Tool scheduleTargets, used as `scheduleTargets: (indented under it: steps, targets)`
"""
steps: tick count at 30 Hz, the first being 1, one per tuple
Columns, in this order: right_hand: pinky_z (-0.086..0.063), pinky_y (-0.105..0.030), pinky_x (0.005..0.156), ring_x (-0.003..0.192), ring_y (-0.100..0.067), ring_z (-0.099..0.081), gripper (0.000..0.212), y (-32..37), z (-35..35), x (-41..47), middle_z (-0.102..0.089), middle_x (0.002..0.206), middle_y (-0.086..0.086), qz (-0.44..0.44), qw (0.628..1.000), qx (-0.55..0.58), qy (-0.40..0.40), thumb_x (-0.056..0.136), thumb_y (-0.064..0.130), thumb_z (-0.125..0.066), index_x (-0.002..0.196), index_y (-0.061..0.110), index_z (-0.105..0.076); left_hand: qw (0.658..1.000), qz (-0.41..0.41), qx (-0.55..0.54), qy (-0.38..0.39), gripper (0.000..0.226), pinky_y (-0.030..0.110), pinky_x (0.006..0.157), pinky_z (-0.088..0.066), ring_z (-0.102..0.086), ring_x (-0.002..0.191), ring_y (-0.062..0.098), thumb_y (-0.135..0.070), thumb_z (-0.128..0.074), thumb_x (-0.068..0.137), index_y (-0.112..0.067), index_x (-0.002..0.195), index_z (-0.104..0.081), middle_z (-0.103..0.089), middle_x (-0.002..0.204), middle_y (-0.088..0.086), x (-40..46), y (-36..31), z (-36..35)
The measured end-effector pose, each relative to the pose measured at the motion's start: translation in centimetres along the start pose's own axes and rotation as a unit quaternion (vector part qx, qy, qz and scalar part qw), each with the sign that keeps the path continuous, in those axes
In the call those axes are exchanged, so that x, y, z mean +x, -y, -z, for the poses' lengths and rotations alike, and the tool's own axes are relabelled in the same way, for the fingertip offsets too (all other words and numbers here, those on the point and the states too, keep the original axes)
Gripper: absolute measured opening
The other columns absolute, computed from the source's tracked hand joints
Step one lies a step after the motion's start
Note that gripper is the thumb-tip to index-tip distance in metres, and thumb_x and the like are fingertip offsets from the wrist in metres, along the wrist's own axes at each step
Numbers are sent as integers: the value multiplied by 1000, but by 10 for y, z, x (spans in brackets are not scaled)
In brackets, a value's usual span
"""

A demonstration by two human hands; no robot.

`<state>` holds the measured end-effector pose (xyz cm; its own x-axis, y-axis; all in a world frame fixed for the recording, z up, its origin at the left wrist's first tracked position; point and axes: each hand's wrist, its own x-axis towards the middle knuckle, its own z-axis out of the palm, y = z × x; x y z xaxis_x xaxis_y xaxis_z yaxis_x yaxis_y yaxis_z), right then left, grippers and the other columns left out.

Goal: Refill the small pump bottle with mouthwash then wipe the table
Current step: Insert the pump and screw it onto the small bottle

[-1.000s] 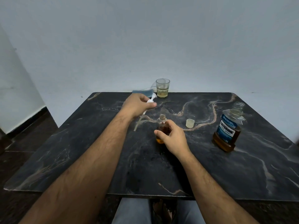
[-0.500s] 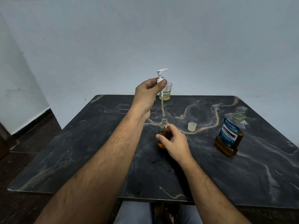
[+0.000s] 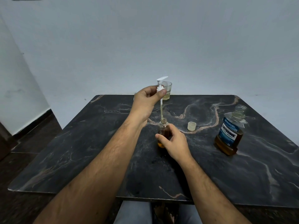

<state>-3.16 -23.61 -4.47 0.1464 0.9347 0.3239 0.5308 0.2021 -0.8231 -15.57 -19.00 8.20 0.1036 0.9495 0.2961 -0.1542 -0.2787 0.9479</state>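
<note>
The small clear pump bottle point(image 3: 163, 126) stands upright mid-table, holding amber mouthwash in its lower half. My right hand point(image 3: 174, 143) grips its body. My left hand point(image 3: 146, 100) holds the white pump head point(image 3: 160, 85) above the bottle, and the pump's thin tube reaches down into the bottle's neck. The large Listerine mouthwash bottle point(image 3: 229, 135) stands uncapped at the right, with amber liquid low inside. Its pale cap point(image 3: 191, 126) lies on the dark marble table point(image 3: 97, 143) between the two bottles.
A drinking glass point(image 3: 167, 92) with a little yellowish liquid stands at the table's far edge, partly behind the pump head. A grey wall rises just behind the table. Dark floor lies to the left, and my knees show under the near edge.
My left hand lifted the pump head off the table, turned it upright and lowered its tube into the small bottle's neck. My right hand has kept hold of the bottle.
</note>
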Motion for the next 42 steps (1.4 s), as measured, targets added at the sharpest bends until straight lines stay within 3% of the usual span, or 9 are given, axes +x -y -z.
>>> scheduleTargets:
  steps: [4,8,11,16,24,28,32,37,42]
  targets:
    - [-52,-35,78,84,-7,-62,22,1,0,-1,-67,88,13,2,1000,3,-5,80,42,-73,95,33,-60,996,32,64,61,11,3,58,-43,-63,70,-13,-18,-75,84,-27,90,-73,-72,77,-21,-9,18,5]
    - [-47,-25,83,98,-6,-61,47,1,2,-1,-64,104,16,-15,1000,12,-9,76,38,-81,114,31,-55,986,55,124,102,17,7,66,-46,-66,79,-7,-17,-79,80,-21,96,-75,-75,84,-13,-17,36,16]
    - [-47,-22,79,96,-3,-62,49,0,5,0,-67,102,12,-32,999,39,-8,70,34,-86,105,33,-51,972,50,182,139,23,12,74,-47,-64,82,-6,-13,-80,79,-14,101,-76,-73,89,-10,-21,41,18]
    - [-53,-28,86,94,-8,-66,41,-2,9,1,-71,99,7,-20,998,63,-5,68,26,-88,103,26,-67,971,43,180,149,24,13,78,-50,-65,86,-2,-12,-77,82,-8,106,-75,-75,101,2,-22,44,23]
    - [-53,-33,92,98,-9,-67,46,-4,7,-1,-73,105,6,-14,995,94,-7,73,19,-85,117,17,-70,944,99,191,250,24,6,79,-46,-62,95,-8,-27,-61,97,-13,116,-68,-70,114,-2,-21,45,28]
    - [-54,-33,91,98,-10,-67,45,-4,6,-2,-73,104,5,-19,996,90,-7,73,22,-86,115,17,-70,963,49,203,170,12,29,87,-52,-67,90,8,-35,-69,90,-27,99,-72,-74,92,-8,-23,49,16]
    - [-54,-27,86,93,-5,-67,40,-4,6,-2,-73,99,8,-16,996,91,-11,72,22,-86,110,19,-71,980,26,187,61,35,43,90,-55,-68,97,25,-32,-86,71,-15,97,-70,-73,98,8,-23,55,20]
    - [-54,-24,83,89,-2,-68,36,-4,6,-2,-73,95,8,-15,995,93,-10,72,21,-87,104,23,-71,987,6,152,49,9,25,81,-53,-71,91,10,-21,-81,78,-22,84,-75,-76,91,-5,-27,62,31]
    - [-54,-27,86,92,-5,-67,37,-5,5,-1,-72,96,9,-16,997,77,-19,72,24,-86,105,22,-71,985,12,132,108,23,14,88,-48,-65,104,-3,-14,-65,91,-32,102,-73,-74,104,-19,-35,66,24]
